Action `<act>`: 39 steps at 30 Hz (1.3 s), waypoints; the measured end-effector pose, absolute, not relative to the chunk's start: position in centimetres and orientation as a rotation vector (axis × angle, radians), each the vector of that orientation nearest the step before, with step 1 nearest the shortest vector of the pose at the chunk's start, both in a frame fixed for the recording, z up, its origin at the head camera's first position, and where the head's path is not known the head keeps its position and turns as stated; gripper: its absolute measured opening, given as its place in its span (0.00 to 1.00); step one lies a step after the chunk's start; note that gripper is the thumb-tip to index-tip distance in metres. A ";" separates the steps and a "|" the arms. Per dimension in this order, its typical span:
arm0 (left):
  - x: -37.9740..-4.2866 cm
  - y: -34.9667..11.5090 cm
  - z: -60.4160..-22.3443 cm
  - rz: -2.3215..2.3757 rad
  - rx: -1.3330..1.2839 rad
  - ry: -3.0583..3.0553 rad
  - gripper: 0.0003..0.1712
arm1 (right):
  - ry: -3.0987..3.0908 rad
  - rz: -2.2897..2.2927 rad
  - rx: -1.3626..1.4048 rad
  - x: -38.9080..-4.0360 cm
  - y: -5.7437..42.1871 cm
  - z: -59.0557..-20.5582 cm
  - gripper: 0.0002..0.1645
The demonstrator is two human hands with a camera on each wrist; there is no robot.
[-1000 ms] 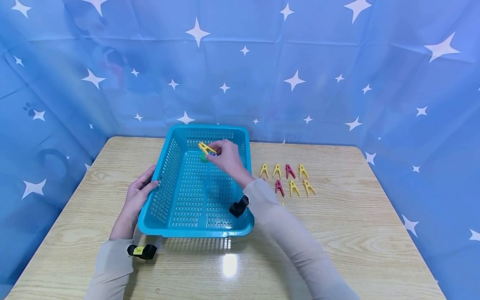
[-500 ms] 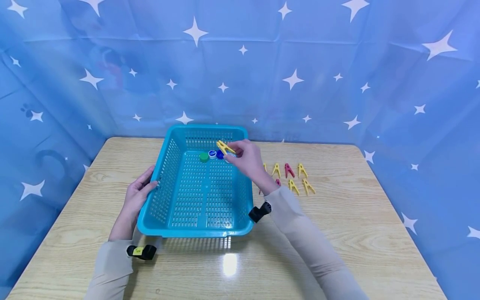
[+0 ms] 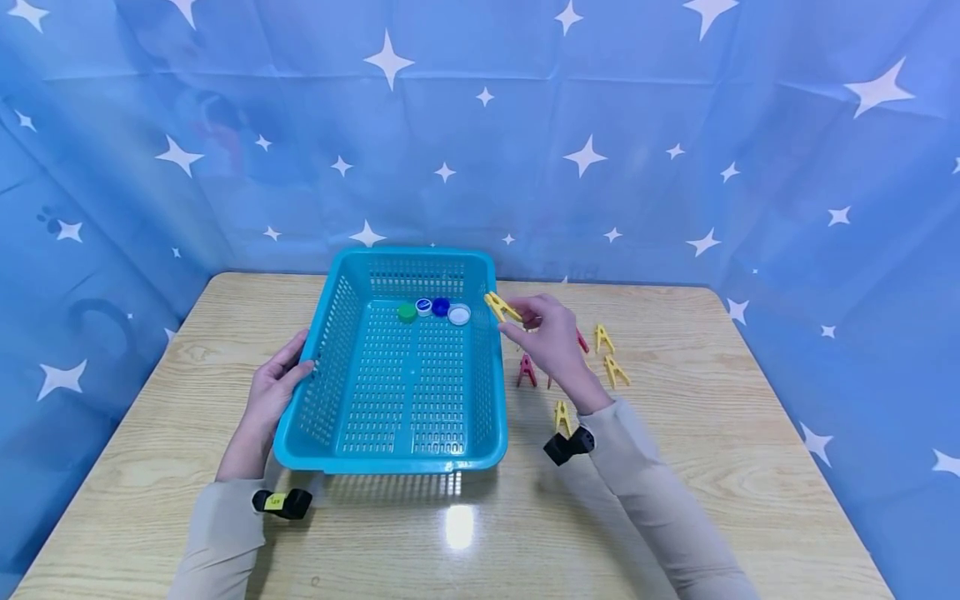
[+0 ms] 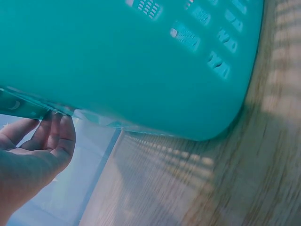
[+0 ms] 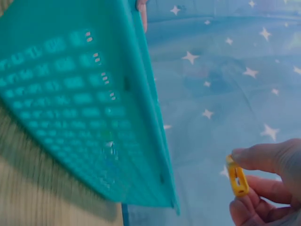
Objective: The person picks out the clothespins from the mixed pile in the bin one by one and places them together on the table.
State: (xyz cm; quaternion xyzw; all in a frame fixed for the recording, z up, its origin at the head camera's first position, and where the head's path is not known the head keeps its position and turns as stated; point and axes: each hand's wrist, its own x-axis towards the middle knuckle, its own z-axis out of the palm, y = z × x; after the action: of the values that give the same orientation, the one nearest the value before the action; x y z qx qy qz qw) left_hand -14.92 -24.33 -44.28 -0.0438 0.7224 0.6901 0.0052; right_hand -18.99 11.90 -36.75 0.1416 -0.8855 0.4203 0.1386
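Note:
A turquoise plastic basket stands on the table. My left hand grips its left side, thumb over the rim and the other fingers outside; the left wrist view shows the fingertips at the rim. Near the basket's right rim, my right hand pinches a yellow clothespin between thumb and fingers. In the right wrist view that clothespin is held up beside the basket wall. Inside, toward the back, lie a green cap, a white-and-blue cap, a dark blue cap and a white cap.
Right of the basket, yellow and red clothespins lie on the wooden table, among them a red clothespin and a yellow clothespin. My right hand and sleeve hide some. A blue curtain with white stars hangs behind the table.
My right hand has moved right with the yellow clothespin, from over the basket to its right rim, uncovering the caps inside. My left hand has stayed on the basket.

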 end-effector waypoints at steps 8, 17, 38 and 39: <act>-14.9 -24.4 -44.2 2.166 -0.120 2.256 0.32 | -2.592 1.156 0.342 -18.0 15.6 -38.2 0.19; -15.0 -24.4 -44.0 2.186 -0.120 2.249 0.33 | -2.628 1.080 0.152 -16.8 20.0 -41.3 0.17; -14.8 -24.4 -44.2 2.184 -0.133 2.216 0.33 | -2.787 1.007 -0.084 -12.6 23.6 -46.1 0.17; -14.8 -24.4 -44.2 2.184 -0.130 2.215 0.33 | -2.797 1.009 -0.096 -12.5 23.6 -46.2 0.17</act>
State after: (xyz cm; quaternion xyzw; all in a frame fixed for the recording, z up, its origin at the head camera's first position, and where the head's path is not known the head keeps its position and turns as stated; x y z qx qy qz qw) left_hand -14.81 -24.43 -44.19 -0.0418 0.7113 0.7015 0.0138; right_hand -12.47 23.64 -46.24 -0.0322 -0.9369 0.3380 0.0834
